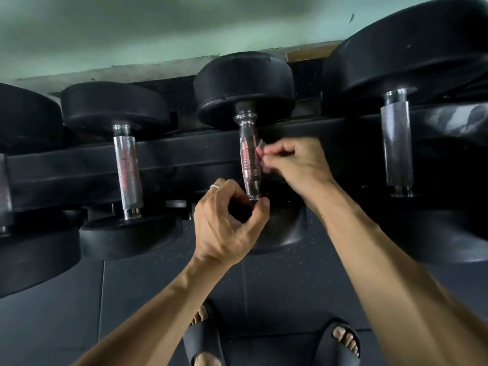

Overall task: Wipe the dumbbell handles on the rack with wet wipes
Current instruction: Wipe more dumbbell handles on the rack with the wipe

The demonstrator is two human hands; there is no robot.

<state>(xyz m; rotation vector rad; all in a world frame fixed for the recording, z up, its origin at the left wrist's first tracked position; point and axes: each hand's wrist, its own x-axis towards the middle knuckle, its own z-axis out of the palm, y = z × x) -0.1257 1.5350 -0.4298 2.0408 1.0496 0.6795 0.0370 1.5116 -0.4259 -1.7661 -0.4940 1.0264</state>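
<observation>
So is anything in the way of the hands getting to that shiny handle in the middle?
Nothing visible is. The right hand is right beside the middle handle, pinching something small and blurry against it. The left hand curls at its near end.

This is a gym's free-weight corner, plain and somewhat worn. A long black rack (184, 154) runs across the view, carrying a row of black round-headed dumbbells (124, 165) with knurled chrome handles (249, 159), the heads growing bigger toward the right. Underfoot lie dark speckled rubber floor tiles (148, 291) with visible seams, the sort laid where weights get dropped. Behind the rack stands a pale green painted wall (132, 35), scuffed along its base
</observation>
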